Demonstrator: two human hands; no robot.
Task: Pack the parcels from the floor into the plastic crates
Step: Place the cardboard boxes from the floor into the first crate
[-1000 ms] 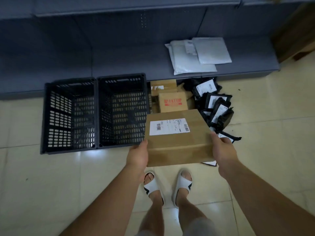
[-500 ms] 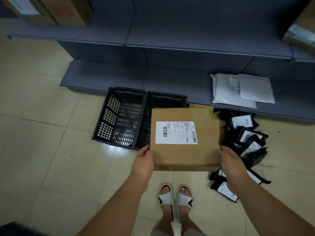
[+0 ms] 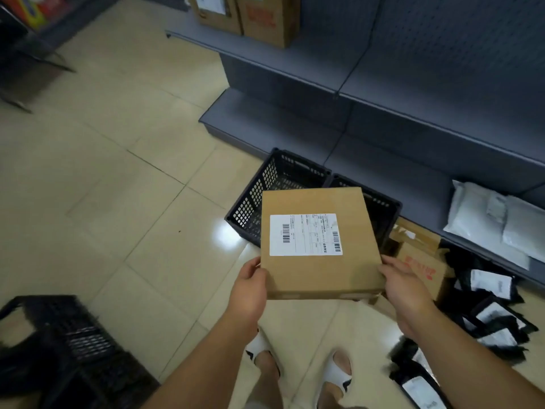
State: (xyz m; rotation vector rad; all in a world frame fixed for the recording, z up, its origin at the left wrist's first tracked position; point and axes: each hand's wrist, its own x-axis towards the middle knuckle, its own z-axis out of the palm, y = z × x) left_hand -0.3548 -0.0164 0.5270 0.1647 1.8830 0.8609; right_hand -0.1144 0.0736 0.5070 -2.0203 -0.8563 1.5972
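Observation:
A flat brown cardboard parcel [image 3: 320, 202] with a white shipping label is held level in front of me. My left hand [image 3: 250, 286] grips its near left corner and my right hand [image 3: 405, 286] grips its near right corner. Behind and below it, two black plastic crates [image 3: 259, 196] stand side by side on the floor, the right one mostly hidden by the parcel. More brown boxes [image 3: 424, 261] and black mailer bags [image 3: 495, 314] lie on the floor to the right.
Grey shelving [image 3: 383, 113] runs along the back, with white mailer bags [image 3: 489, 222] on its bottom shelf and cardboard boxes [image 3: 265, 16] higher up. Another black crate [image 3: 73, 349] sits at the lower left. My sandalled feet [image 3: 300, 367] are below the parcel.
The view has swung left and up, bringing a third crate into sight at lower left. The parcel stays in both hands, now raised over the two crates.

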